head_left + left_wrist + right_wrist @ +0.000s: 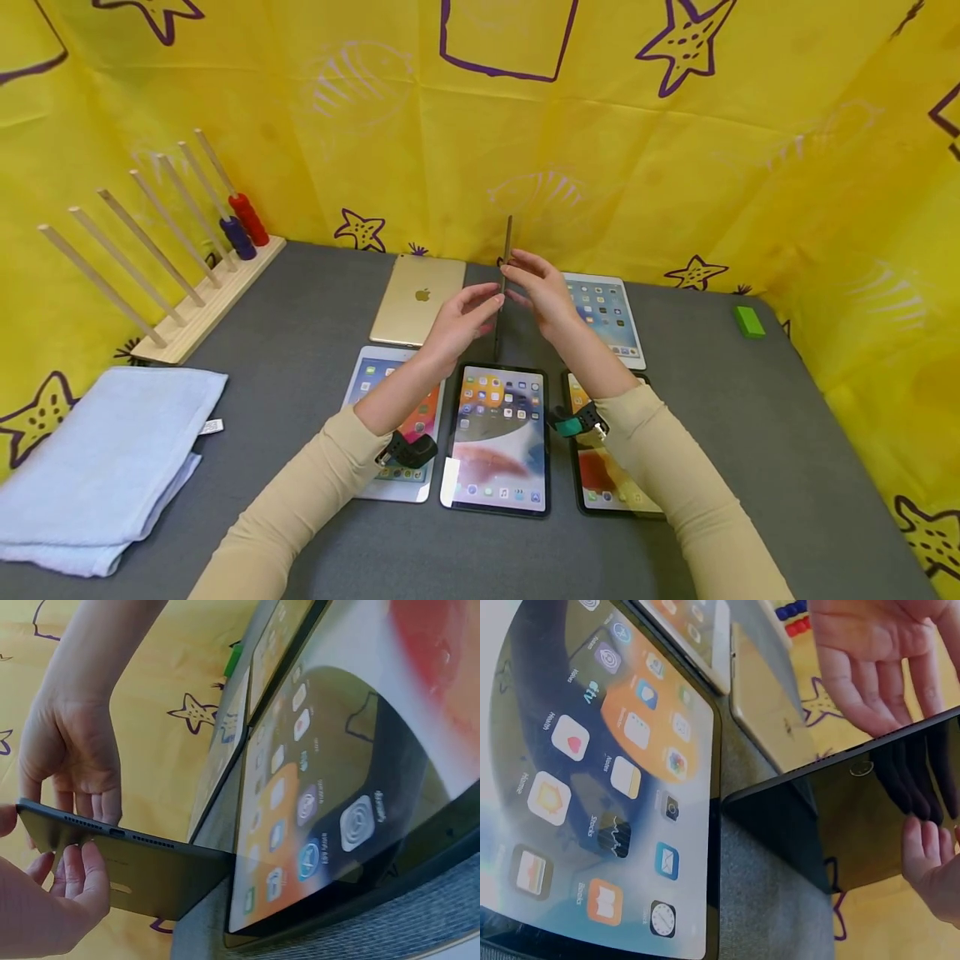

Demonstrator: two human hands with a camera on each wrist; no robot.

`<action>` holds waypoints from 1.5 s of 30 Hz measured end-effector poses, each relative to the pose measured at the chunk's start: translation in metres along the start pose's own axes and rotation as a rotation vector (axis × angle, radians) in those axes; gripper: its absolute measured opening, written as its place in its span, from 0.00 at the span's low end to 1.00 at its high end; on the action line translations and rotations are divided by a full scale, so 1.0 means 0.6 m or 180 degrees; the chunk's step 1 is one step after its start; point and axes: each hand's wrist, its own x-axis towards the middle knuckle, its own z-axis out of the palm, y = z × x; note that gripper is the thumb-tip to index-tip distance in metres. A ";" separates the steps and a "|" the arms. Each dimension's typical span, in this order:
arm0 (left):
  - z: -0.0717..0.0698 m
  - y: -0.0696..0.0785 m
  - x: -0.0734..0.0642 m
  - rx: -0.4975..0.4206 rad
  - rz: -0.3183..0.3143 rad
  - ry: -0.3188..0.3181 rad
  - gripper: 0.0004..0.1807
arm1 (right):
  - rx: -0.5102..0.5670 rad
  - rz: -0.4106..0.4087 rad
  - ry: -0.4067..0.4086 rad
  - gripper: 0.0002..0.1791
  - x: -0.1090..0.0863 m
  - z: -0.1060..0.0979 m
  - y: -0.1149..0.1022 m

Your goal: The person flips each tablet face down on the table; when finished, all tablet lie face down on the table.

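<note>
A dark tablet (508, 237) stands on edge between my two hands, seen as a thin line from above. My left hand (459, 323) grips it from the left, thumb at the edge and fingertips against the grey back (169, 874). From the right, my right hand (551, 302) grips it on the screen side. A round home button (861, 769) shows on its black, reflective screen in the right wrist view. The tablet's lower end is close to the table, just behind a lit tablet (498, 442) lying face up.
Around lie a gold tablet (408, 300) face down, white-framed tablets at front left (367, 375) and back right (626, 325), and a dark-framed one (603, 492). A wooden peg stand (180, 333) and blue towel (105, 458) are left, a green block (748, 322) right.
</note>
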 end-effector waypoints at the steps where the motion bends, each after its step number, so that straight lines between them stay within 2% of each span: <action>1: -0.001 -0.002 0.000 -0.0019 -0.0045 0.0004 0.23 | 0.0008 -0.0001 -0.0004 0.28 0.000 -0.001 0.000; 5: -0.003 -0.008 0.001 -0.0042 -0.0255 0.0018 0.22 | 0.0035 -0.0015 -0.0013 0.28 0.000 -0.005 0.001; 8: -0.005 -0.014 0.004 -0.0007 -0.0411 -0.0042 0.22 | 0.0047 -0.0020 -0.0018 0.28 -0.001 -0.008 0.002; 18: -0.022 -0.041 0.018 0.0401 -0.0828 -0.0611 0.26 | 0.0107 -0.0050 0.0034 0.28 -0.005 -0.024 0.004; 21: -0.027 -0.048 0.022 0.0429 -0.0868 -0.0753 0.27 | 0.0115 -0.0063 0.0105 0.27 -0.007 -0.030 0.005; 24: -0.031 -0.053 0.024 0.0375 -0.0901 -0.0797 0.27 | 0.0115 -0.0054 0.0194 0.26 -0.012 -0.037 0.006; 31: -0.034 -0.059 0.025 0.0261 -0.0930 -0.0767 0.27 | 0.0126 0.0068 0.0319 0.26 -0.021 -0.063 0.009; 36: -0.033 -0.060 0.024 0.0258 -0.0906 -0.0782 0.27 | 0.0267 0.0157 0.0334 0.26 -0.026 -0.079 0.012; 45: -0.034 -0.065 0.028 0.0255 -0.0891 -0.0719 0.27 | 0.0378 0.0161 0.0402 0.26 -0.032 -0.101 0.019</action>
